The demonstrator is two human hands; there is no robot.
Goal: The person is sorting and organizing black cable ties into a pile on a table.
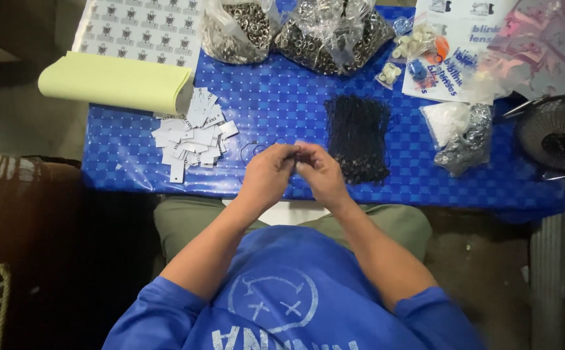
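My left hand (268, 174) and my right hand (321, 172) meet fingertip to fingertip over the near edge of the blue checked table (282, 97). Both pinch something small between them, and a thin black string (256, 148) loops out from the fingers to the left. What sits between the fingertips is too small and blurred to name. A heap of black strings (358, 137) lies just right of my right hand. A pile of small white paper tags (192, 137) lies to the left of my left hand.
A pale yellow paper roll (117, 82) and a printed tag sheet (141, 29) lie at the back left. Two clear bags of metal eyelets (308, 29) stand at the back. Small bags (461, 129), printed papers (464, 45) and a dark fan (558, 136) are on the right.
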